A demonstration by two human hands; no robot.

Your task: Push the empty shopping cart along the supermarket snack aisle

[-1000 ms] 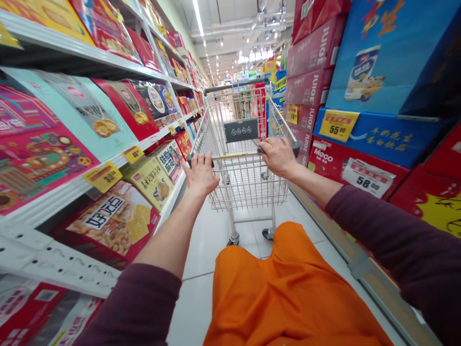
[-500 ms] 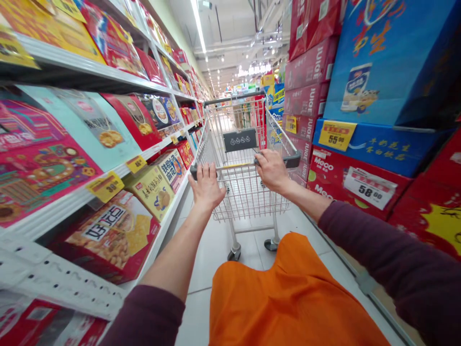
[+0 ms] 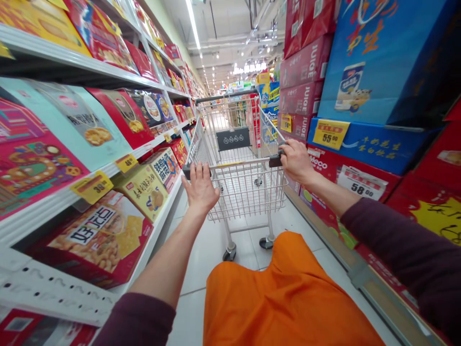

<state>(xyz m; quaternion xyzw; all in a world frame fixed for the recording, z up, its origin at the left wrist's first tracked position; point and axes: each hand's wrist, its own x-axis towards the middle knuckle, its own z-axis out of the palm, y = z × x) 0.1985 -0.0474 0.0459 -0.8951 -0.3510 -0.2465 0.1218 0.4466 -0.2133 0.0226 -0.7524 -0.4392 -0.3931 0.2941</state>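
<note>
A wire shopping cart [image 3: 241,192] stands ahead of me, with its dark-gripped push handle [image 3: 232,166] running across in front of my body. My right hand [image 3: 297,161] is closed around the handle's right end. My left hand [image 3: 200,187] lies at the handle's left part, palm against it, fingers straight and spread. The cart basket shows nothing inside. An orange garment [image 3: 284,293] covers my lap at the bottom of the view, and dark plum sleeves [image 3: 406,254] cover both forearms.
White shelves [image 3: 72,211] of boxed snacks with yellow price tags line the left side. Stacked red and blue gift boxes [image 3: 360,96] rise on the right above a low wooden kickboard [image 3: 345,245]. A tiled floor [image 3: 201,269] runs down the aisle.
The view has swung slightly, shifting the cart left in the picture. My left hand's fingers have spread wider, and my right hand stays on the handle.
</note>
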